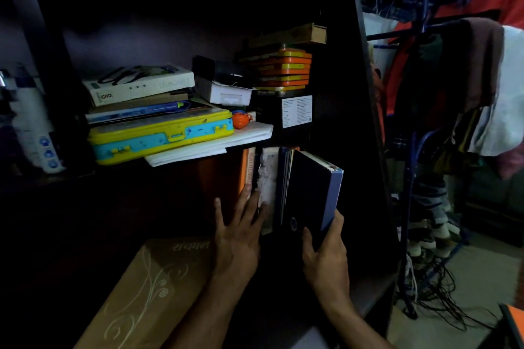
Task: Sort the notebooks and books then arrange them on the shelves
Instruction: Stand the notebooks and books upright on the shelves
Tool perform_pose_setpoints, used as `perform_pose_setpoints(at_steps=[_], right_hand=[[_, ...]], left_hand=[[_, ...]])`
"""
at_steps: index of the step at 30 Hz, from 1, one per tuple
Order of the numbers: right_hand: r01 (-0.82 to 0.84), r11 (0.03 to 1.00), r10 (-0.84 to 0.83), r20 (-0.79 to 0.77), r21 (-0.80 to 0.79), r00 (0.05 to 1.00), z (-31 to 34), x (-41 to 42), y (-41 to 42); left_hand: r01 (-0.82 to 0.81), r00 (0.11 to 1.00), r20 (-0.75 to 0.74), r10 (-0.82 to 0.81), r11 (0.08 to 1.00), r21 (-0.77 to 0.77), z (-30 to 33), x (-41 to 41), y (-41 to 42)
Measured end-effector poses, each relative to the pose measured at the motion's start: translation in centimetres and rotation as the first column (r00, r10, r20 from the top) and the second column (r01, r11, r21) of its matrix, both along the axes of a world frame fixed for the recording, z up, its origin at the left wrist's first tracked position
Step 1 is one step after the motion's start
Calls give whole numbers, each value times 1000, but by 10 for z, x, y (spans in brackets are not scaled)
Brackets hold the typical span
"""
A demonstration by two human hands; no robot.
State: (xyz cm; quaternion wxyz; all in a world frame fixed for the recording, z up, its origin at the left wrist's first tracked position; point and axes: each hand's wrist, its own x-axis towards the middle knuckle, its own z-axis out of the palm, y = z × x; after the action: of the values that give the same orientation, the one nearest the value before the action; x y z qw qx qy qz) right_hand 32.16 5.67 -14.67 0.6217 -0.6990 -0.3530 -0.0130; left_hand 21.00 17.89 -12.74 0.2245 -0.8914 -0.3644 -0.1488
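Observation:
A row of upright books stands on the dark lower shelf: an orange-spined book (247, 170), a book with a torn white spine (268, 178) and several thin ones beside it. My left hand (239, 229) presses flat with spread fingers against the orange and torn spines. My right hand (326, 252) grips the bottom corner of a dark blue hardcover book (312, 193), which tilts at the right end of the row. A tan book with a white swirl pattern (147, 292) lies flat in front of the shelf at lower left.
Above the row a stack holds white papers (209, 147), a yellow and blue case (161, 136), boxes and orange tins (283, 71). The shelf's dark side panel (365, 93) is at the right. Beyond it a rack of clothes (453, 79) and cables on the floor.

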Motion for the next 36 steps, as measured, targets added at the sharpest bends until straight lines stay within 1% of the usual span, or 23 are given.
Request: perform_pose_setpoints(at_steps=[1,4,9,12,15,21,25,28,31,36], right_hand=[[3,1000,-3,-5,6,1000,1,0,0],[-19,1000,19,15,1,1000,1,1,-1],[-114,993,117,103,-39,988,2,-2,-2],[-156,985,165,136,-70,977,4,-3,-2],[-173,982,182,146,-76,972,5,-3,-1],[-149,988,151,110,-32,982,1,2,1],[-187,978,200,156,-93,967,1,2,8],[-182,976,203,184,-123,962,3,4,15],[-156,980,175,165,-121,971,1,5,18],[-134,989,140,96,-70,985,-1,8,18]], left_hand=[[-24,999,-22,24,1000,-3,2,1,-2],[-65,998,-28,65,998,-10,7,3,-9],[-155,983,-108,148,986,-60,14,9,-9],[-182,978,-119,171,980,-82,15,9,-9],[-189,976,-122,179,979,-78,16,6,-9],[-191,976,-115,187,981,-23,12,0,-12],[-188,977,-110,184,982,-26,11,0,-11],[-170,981,-95,167,985,-24,11,-1,-12],[-150,986,-70,148,988,-23,12,-2,-14],[-137,990,-50,136,990,-37,14,-2,-17]])
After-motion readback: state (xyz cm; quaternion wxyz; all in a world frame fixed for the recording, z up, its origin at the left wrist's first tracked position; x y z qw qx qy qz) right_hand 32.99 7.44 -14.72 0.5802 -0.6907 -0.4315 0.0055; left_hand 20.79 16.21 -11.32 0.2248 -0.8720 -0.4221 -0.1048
